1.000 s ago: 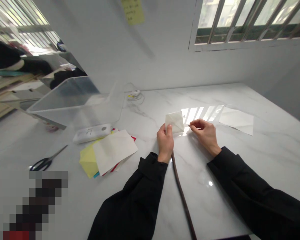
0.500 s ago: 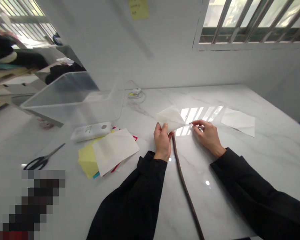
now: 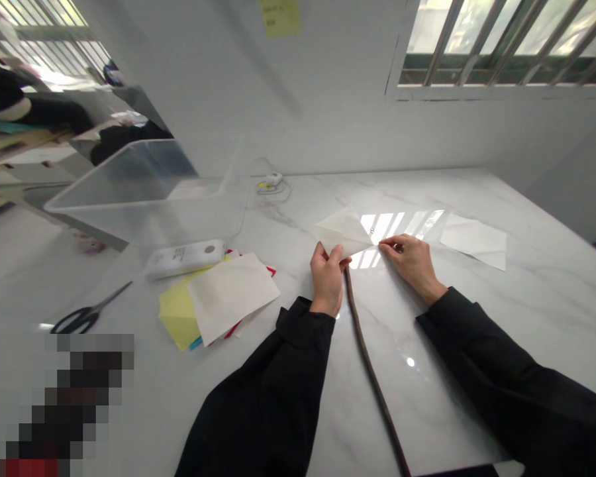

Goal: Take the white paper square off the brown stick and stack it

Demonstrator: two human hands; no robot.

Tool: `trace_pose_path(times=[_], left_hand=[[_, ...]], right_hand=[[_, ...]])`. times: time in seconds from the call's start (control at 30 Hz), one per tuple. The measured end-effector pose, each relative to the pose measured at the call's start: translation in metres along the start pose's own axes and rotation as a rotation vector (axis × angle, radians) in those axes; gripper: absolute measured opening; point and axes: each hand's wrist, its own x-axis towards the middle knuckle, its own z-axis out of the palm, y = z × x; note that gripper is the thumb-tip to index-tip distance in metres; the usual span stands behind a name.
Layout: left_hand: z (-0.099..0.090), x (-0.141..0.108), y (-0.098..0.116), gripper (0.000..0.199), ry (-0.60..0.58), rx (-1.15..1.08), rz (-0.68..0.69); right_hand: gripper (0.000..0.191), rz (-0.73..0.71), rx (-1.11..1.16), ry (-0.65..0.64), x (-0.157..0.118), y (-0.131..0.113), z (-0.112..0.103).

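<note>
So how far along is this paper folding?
Partway, it seems. Done: a creased sheet lies to the right. In hand: the left hand holds a folded white paper, and the right hand touches its tip. Left: a pile of yellow, white and red paper sits near the scissors.

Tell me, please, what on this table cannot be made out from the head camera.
Head view only:
Folded white paper: its lower part is hidden by the left hand.
Yellow sheet: mostly hidden by a white sheet.
White device: its print is too small to read.
Yellow sticky note: cut off by the top edge, its writing too small.
Dark cord: cut off by the bottom edge.
</note>
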Motion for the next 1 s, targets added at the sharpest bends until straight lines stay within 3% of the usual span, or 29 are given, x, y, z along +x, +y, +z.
trace_pose_path(times=[0.37, 0.57, 0.73, 0.87, 1.0], left_hand=[[0.001, 0.001, -0.001, 0.028, 0.002, 0.005, -0.002], [0.001, 0.002, -0.002, 0.028, -0.004, -0.001, 0.0], [0.0, 0.003, -0.005, 0.028, -0.01, 0.036, 0.032], [-0.003, 0.005, -0.011, 0.032, -0.033, 0.104, 0.117], [-0.003, 0.006, -0.01, 0.029, -0.016, 0.097, 0.1]], right_hand=[[0.018, -0.043, 0.16, -0.004, -0.004, 0.001, -0.002], [0.017, -0.091, 0.151, -0.03, -0.007, -0.003, -0.002], [0.018, -0.043, 0.13, 0.01, -0.014, -0.008, -0.007], [0.019, -0.075, 0.049, -0.054, -0.017, -0.011, -0.009], [0.022, -0.073, 0.029, -0.097, -0.017, -0.012, -0.007]])
